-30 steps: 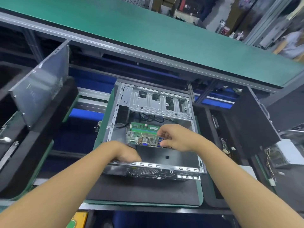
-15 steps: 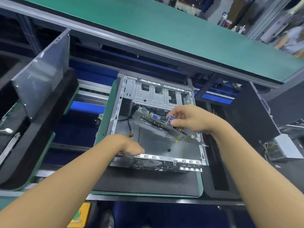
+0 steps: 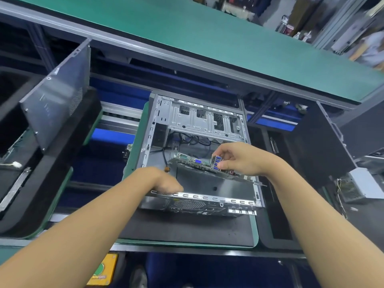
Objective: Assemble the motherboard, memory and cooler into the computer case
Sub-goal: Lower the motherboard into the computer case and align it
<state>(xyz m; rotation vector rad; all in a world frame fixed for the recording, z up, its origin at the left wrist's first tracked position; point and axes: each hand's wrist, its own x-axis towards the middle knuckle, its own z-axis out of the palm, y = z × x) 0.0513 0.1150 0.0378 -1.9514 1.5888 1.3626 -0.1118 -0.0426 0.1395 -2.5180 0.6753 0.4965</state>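
Right fingers (image 3: 221,152) around tilted motherboard (image 3: 189,162)

I am facing a green-topped shelf (image 3: 207,38) running across the far side, a blue belt (image 3: 113,135) lying beneath it; a grey metal panel (image 3: 56,96) is leaning at left, cluttered racks (image 3: 301,15) blurring far right.

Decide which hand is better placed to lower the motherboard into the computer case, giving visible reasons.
Right. The right hand pinches the tilted motherboard at its blue USB ports, above the computer case floor. The left hand sits at the case's near rim, not gripping the board.
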